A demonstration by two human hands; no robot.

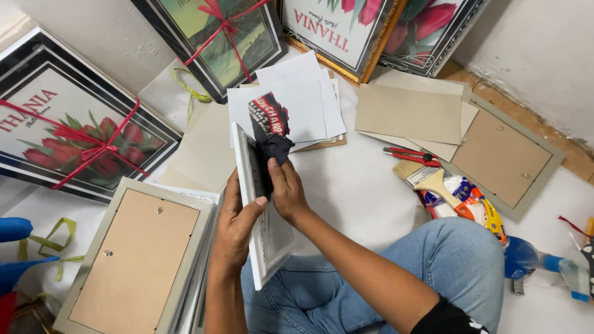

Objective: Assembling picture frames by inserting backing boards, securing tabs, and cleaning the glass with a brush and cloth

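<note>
My left hand (pixel 236 224) grips a white picture frame (pixel 265 241) by its edge, holding it upright and tilted over my lap. My right hand (pixel 286 188) presses a black cloth with red and white print (pixel 270 133) against the frame's face near its top. A stack of white sheets (pixel 306 99) lies on the floor just beyond the frame.
A grey frame lies back up (pixel 133 263) at left on a pile of others. Framed tulip pictures tied with red ribbon (pixel 68 133) lean around. Cardboard backings (pixel 411 111), another face-down frame (pixel 504 154), a red cutter (pixel 411 156), a paintbrush (pixel 433 182) and a blue spray bottle (pixel 526 256) lie right.
</note>
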